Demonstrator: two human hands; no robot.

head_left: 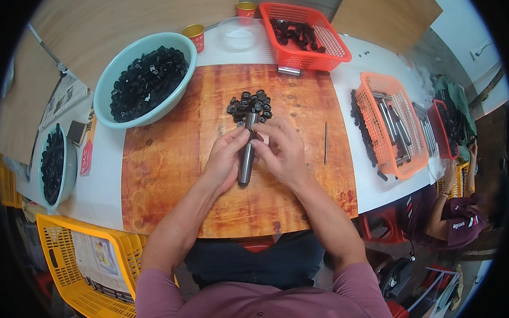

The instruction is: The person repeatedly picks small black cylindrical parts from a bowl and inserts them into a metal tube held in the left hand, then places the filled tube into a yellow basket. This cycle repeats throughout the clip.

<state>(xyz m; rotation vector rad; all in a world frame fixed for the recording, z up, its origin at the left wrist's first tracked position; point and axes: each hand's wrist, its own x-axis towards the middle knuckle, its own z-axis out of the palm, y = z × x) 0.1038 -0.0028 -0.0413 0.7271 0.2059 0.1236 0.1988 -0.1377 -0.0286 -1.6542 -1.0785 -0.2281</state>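
Over the middle of the wooden board (176, 178), my left hand (227, 159) is closed around a dark grey metal tube (246, 166). The tube slants, with its far end close to a small pile of black plastic parts (241, 106). My right hand (283, 151) has its fingers bent in a pinch at the tube's middle. A small dark piece (257, 136) shows between its thumb and fingers there; its exact shape is partly hidden. To the right of my right hand lies a thin metal rod (326, 142).
A large mint basin (104, 102) and a smaller one (71, 171) hold black parts. Red (340, 46) and orange (370, 93) baskets stand far and right, the orange one with metal tubes. A yellow crate (56, 267) is at near left. Another person (447, 219) sits at right.
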